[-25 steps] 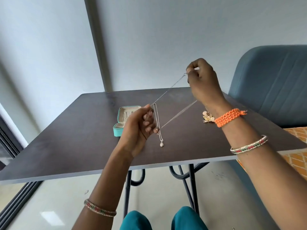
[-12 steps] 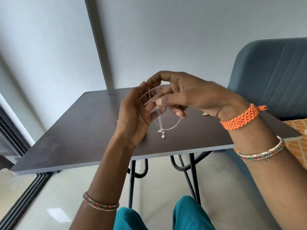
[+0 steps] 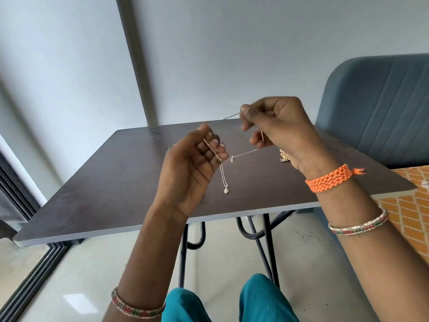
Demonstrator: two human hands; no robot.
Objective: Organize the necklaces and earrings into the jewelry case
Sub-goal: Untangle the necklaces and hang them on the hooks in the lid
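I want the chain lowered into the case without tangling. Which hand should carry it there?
Probably the left hand: most of the necklace hangs from it, pendant down, and the case edge peeks out just behind it. The right hand pinches only one end.

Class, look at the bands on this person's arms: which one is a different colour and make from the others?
The orange braided band on the right wrist. The other two, one further up the right forearm and one on the left forearm, are thin beaded bangles.

dark table (image 3: 111, 189), blue chair (image 3: 380, 108), grey wall (image 3: 232, 47)
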